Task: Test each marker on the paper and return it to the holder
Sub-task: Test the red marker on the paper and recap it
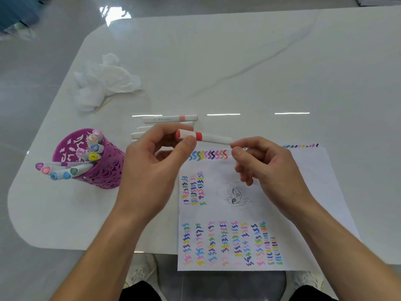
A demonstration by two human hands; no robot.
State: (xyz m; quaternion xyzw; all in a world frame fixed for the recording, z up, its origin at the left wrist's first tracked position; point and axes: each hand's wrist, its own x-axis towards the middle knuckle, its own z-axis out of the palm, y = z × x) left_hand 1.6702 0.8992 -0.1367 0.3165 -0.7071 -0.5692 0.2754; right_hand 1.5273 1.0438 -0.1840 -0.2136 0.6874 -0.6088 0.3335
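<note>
Head view: left hand [152, 166] and right hand [267, 168] each pinch one end of a red-capped marker [208, 137], held level above the far edge of the paper [217, 213], right of the purple holder [104, 172].

Both forearms [104, 246] are bare up to the wrists. The fingers [187, 146] have short, unpainted nails. Far below the fingers show white shoes [140, 275] and dark trouser legs [138, 293].

Bright overhead light, glare strips on table [238, 61], edges warped
</note>
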